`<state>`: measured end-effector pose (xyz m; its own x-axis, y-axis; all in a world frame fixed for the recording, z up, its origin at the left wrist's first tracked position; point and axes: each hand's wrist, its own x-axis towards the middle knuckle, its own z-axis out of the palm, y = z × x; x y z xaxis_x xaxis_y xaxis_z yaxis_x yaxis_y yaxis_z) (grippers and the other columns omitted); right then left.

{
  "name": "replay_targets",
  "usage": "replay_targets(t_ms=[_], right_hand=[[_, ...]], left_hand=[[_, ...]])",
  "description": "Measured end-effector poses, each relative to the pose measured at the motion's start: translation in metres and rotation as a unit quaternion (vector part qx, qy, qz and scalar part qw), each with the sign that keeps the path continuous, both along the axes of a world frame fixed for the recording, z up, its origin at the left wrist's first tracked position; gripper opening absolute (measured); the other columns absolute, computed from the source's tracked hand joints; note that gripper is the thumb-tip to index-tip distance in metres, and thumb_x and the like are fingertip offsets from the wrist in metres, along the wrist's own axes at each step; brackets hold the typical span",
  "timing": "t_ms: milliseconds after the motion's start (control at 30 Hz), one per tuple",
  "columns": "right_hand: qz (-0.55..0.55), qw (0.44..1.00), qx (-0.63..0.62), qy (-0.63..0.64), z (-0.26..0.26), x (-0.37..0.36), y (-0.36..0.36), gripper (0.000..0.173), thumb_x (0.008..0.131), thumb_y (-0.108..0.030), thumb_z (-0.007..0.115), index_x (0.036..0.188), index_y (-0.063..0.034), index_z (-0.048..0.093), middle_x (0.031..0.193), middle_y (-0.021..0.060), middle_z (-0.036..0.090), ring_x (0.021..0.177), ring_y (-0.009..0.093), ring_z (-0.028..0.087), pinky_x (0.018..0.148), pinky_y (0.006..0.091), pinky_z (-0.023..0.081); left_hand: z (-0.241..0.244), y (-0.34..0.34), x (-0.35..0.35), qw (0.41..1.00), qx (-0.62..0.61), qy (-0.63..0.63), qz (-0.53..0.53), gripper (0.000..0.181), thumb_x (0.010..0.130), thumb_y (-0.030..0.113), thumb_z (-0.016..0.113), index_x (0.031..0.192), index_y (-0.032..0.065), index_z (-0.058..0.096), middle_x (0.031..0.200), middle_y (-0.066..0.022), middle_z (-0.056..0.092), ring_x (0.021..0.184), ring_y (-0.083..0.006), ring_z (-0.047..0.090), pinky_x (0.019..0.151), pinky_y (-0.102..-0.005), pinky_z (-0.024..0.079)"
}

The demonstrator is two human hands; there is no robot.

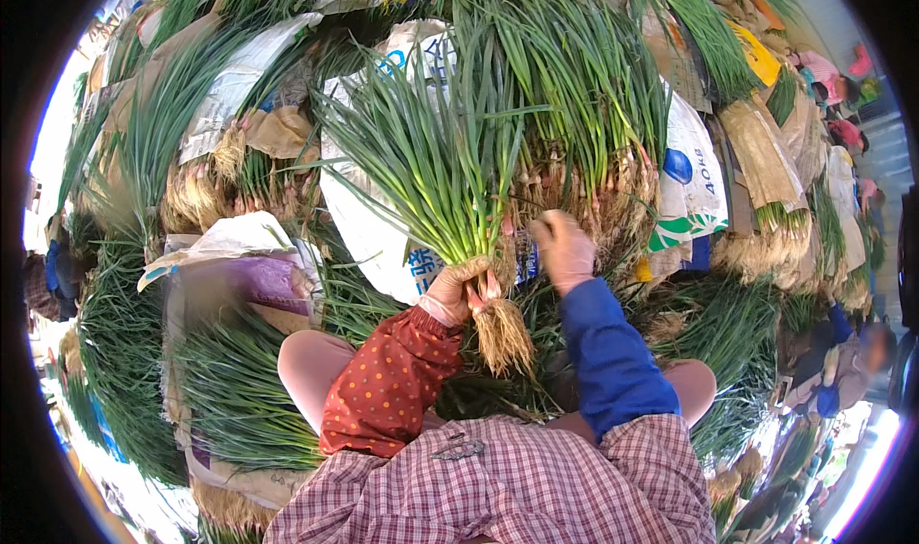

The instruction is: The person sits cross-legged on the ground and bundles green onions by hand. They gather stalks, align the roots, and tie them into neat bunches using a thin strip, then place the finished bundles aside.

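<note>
My left hand, in a thin translucent glove, grips a bunch of young green garlic plants at the base of the stems. Their leaves fan upward over a white woven sack. Below the fist hang pinkish bulb ends and pale stringy roots. My right hand, also gloved, is just right of the bunch with its fingers curled; whether anything is between them is hidden. Beyond it lies a heap of green garlic, its soil-covered roots towards me.
Loose green plants lie at my left beside a purple-and-white sack. More leafy plants spread at my right. Sacking-wrapped bundles stand farther right. Another person sits at the right edge, with others beyond.
</note>
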<state>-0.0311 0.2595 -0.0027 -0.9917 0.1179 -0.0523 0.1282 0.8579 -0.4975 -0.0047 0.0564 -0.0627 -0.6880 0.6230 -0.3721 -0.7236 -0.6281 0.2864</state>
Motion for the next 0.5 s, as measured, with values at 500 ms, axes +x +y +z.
replay_targets(t_ms=[500], right_hand=[[-0.032,0.811,-0.570,-0.132,-0.026,0.004,-0.031,0.021,0.088,-0.021,0.058,0.093,0.0000,0.056,0.067,0.0051,0.058,0.047,0.012,0.051,0.046,0.0254,0.041]], left_hand=[[0.076,-0.005,-0.009,0.987,-0.160,-0.001,-0.024,0.024,0.076,0.000,0.058,0.099,-0.0018,0.051,0.071,-0.0216,0.062,0.045,-0.0240,0.058,0.034,-0.0271,0.046]])
